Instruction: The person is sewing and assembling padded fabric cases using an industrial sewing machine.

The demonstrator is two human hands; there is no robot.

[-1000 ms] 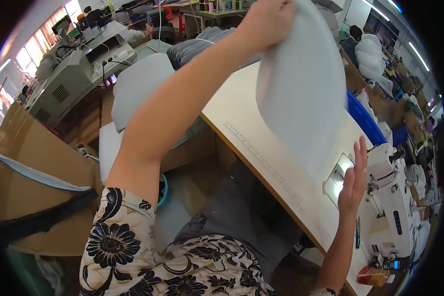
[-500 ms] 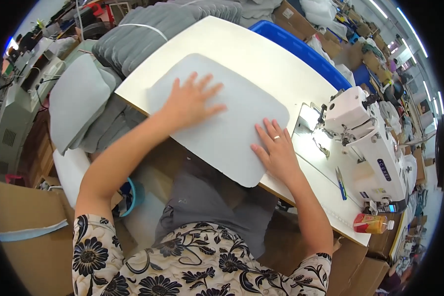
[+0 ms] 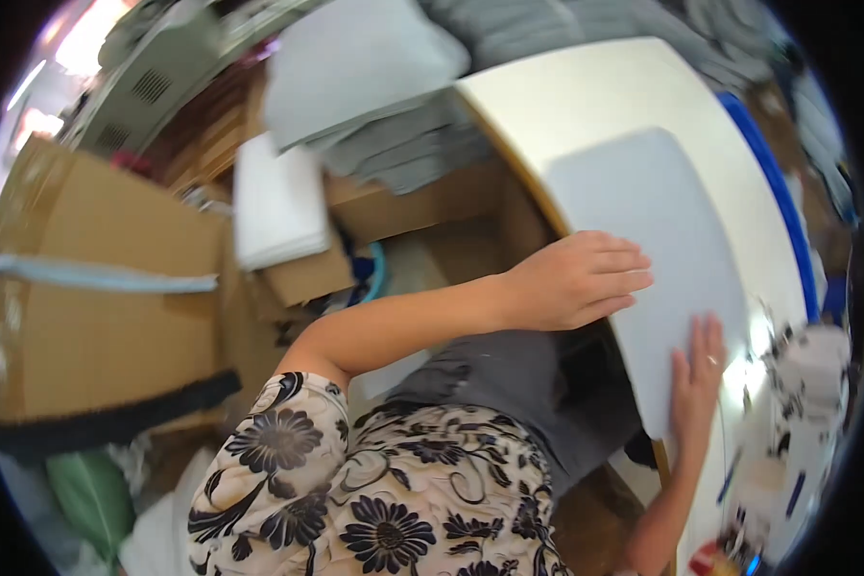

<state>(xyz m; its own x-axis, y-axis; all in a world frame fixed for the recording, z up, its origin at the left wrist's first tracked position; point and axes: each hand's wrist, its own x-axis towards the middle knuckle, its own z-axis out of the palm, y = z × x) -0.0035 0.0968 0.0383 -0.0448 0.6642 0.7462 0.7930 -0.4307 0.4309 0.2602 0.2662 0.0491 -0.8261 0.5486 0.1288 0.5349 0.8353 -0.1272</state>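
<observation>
A light grey flat panel with rounded corners [image 3: 658, 206] lies on the white sewing table [image 3: 595, 82]. My left hand [image 3: 586, 280] is at the panel's near edge, fingers stretched out and close together, with nothing gripped. Whether it touches the panel or hovers just over it, I cannot tell. Flat on the panel's right end rests my right hand [image 3: 698, 379], fingers extended and a ring on one of them. Just beyond that hand stands a white sewing machine [image 3: 816, 370], blurred, with its lamp lit.
Left of the table is a stack of grey panels [image 3: 365, 72] with folded white material [image 3: 280, 202] below. A large cardboard box [image 3: 96, 298] stands further left. Grey pieces [image 3: 547, 34] pile up behind the table, and a blue bin [image 3: 782, 206] runs along its far side.
The view has swung to the left. My left hand has drawn back from the panel's middle to its near edge. My right hand stays on the panel's right end.
</observation>
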